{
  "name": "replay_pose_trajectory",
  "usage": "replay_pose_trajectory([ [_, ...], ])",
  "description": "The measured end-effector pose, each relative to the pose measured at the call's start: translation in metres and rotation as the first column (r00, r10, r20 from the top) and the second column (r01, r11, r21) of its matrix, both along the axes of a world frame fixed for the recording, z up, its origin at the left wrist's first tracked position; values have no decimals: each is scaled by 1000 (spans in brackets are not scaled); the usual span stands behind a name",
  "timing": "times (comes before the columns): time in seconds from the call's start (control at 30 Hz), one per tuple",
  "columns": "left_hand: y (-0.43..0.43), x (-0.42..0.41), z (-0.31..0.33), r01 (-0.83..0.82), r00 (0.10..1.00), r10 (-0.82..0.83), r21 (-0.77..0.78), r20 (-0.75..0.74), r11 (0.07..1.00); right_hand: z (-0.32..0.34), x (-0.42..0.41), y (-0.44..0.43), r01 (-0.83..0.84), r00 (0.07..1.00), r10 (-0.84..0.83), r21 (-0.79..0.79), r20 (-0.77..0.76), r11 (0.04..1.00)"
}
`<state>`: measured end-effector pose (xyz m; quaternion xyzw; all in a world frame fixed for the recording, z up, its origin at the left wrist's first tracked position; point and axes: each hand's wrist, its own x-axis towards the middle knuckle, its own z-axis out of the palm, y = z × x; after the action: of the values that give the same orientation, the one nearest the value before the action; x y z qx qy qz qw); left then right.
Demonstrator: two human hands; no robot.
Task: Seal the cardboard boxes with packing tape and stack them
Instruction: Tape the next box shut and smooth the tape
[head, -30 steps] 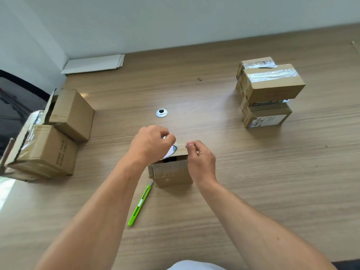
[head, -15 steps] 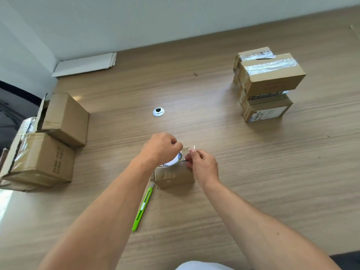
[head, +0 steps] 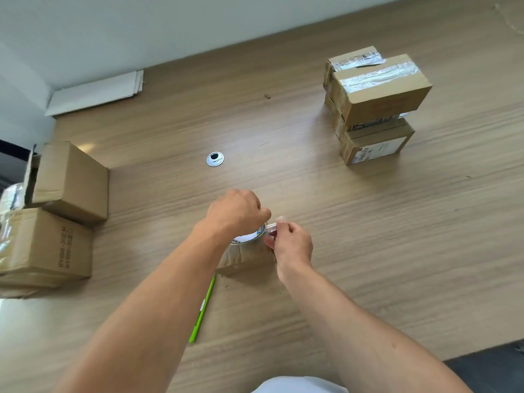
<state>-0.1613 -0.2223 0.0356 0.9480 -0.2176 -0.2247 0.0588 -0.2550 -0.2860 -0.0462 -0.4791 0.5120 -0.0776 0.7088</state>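
Nearest the camera, a white garment (head: 297, 386) shows at the bottom edge. Both forearms reach forward over the wooden table (head: 382, 222).

A green cutter (head: 202, 306) lies flat on the table under the left forearm. Its far tip is just beside the near left corner of the small cardboard box (head: 245, 259).

The small cardboard box sits near the table centre, under both hands. A tape roll (head: 249, 237) lies flat on its top face.

The left hand (head: 235, 212) is curled over the tape roll from above and grips it. The right hand (head: 292, 245) pinches the free tape end (head: 273, 224) between thumb and fingertips, just beside the roll at the right edge of the box. The clear strip between roll and fingers is short.

Beyond the hands, a round metal grommet (head: 215, 159) is set into the table surface.

At the left edge stands a printed box (head: 48, 245) with glossy tape on its top. A plain box (head: 72, 180) sits just behind it, with a flap open on its left side.

At the far right stands a stack of taped boxes (head: 382, 100), well apart from the hands. The top boxes carry clear tape; the lower ones show labels.

Flat white sheets (head: 96, 90) lie against the far wall.
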Motion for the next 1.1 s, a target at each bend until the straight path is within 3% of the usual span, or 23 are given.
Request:
replay_pose_trajectory([
  [0.27, -1, -4, -3, 15, 1000, -15, 28, -18, 999, -13, -4, -3, -59, 984, 45, -74, -173, 996],
  [0.37, 0, -5, -4, 3, 1000, -3, 19, -31, 1000, -18, -1, -3, -189, 954, 142, -164, -265, 968],
  [0.57, 4, -7, -6, -38, 999, 37, -5, -30, 999, -23, 3, 5, -287, 911, 221, -150, -349, 946],
  [0.67, 4, -8, -5, -37, 999, 37, -6, -32, 999, -25, 3, 9, -173, 930, 142, -64, -339, 983],
  [0.8, 5, -9, -4, -18, 1000, 18, 2, -13, 1000, -28, 3, 9, -163, 923, 127, -70, -363, 984],
  [0.87, 6, -10, -4, -15, 1000, 15, 1, -12, 1000, -27, 2, 8, -176, 931, 107, -173, -348, 969],
  [0.97, 8, -10, -4, -11, 1000, 11, 0, -17, 1000, -16, 2, 5, -186, 979, 116, -490, -169, 852],
  [1.03, 8, -8, -3, -35, 998, 35, -7, -43, 999, -6, 3, 7, -256, 966, 238, -519, -101, 816],
  [1.1, 10, -5, -4, -69, 992, 66, -24, -104, 997, -1, 3, 9, -357, 933, 327, -472, -147, 806],
])
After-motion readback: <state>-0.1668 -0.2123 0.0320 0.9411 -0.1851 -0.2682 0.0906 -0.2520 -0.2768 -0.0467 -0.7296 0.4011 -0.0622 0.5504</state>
